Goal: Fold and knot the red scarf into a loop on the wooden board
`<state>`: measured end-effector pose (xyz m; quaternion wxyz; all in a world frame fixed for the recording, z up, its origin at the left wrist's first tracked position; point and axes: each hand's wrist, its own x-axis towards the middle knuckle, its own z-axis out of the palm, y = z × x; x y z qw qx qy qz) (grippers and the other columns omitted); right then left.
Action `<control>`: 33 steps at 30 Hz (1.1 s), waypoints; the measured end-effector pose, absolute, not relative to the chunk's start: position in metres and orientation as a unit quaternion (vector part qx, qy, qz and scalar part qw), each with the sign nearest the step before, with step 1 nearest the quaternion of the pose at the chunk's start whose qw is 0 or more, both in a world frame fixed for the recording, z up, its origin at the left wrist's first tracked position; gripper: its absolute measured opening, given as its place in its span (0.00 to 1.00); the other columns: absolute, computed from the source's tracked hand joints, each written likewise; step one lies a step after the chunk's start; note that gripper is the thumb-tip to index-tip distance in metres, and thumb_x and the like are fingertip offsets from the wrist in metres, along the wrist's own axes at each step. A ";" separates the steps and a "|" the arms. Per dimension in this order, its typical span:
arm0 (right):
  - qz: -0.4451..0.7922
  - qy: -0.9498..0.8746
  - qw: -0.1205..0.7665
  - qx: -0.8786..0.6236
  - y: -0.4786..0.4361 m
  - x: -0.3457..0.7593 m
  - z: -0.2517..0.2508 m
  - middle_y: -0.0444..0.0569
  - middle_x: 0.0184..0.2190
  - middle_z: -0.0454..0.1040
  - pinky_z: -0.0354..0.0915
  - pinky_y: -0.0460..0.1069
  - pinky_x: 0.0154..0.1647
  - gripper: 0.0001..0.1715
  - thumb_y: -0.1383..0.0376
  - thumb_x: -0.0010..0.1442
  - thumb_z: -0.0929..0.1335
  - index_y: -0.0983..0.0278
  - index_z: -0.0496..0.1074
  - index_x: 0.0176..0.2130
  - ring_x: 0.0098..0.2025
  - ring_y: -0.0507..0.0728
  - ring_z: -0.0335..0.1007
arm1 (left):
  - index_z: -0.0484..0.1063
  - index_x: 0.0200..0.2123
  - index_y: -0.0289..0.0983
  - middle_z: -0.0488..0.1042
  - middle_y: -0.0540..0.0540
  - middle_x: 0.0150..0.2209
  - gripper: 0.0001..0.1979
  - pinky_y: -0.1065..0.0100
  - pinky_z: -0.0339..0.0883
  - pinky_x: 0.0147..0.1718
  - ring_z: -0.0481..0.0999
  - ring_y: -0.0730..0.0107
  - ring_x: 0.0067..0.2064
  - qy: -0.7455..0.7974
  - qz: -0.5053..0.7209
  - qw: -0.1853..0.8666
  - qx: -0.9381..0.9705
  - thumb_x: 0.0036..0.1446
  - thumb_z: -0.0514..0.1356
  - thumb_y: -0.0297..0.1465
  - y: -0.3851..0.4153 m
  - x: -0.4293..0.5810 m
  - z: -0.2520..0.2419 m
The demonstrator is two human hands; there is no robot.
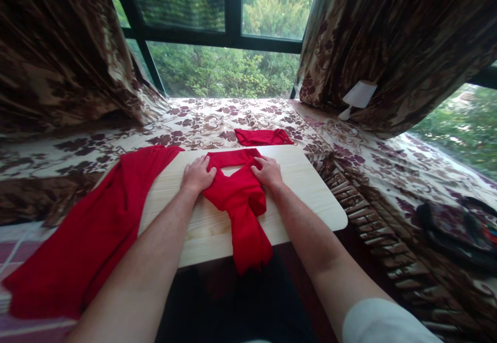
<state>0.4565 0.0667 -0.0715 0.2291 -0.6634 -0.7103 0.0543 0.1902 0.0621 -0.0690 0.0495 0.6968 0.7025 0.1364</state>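
Note:
A red scarf point(244, 193) lies on a pale wooden tabletop, looped into a ring at the far end. Its two ends cross below the loop, and a fringed tail hangs over the near edge. My left hand point(199, 174) is closed on the loop's left side, with thumb and fingers on the fabric. On the opposite side, my right hand point(268, 172) grips the loop's right corner. Both palms rest low over the table point(318, 198), whose surface shows through the gap inside the loop. The undersides of my fingers are hidden.
A larger red cloth point(104, 219) drapes over the table's left side. Behind the table lies a folded red piece point(264, 137) on the floral covering point(202, 120). A white lamp point(360, 94) stands back right, and a dark bag-like item point(446, 234) sits at the right.

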 end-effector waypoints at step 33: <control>0.048 -0.703 0.212 -0.677 0.067 0.453 -0.069 0.49 0.59 0.72 0.59 0.59 0.61 0.26 0.52 0.62 0.66 0.54 0.73 0.58 0.61 0.63 0.62 | 0.55 0.70 0.32 0.53 0.40 0.72 0.35 0.46 0.43 0.69 0.52 0.54 0.72 0.698 0.130 0.058 0.702 0.64 0.46 0.42 0.057 0.195 -0.067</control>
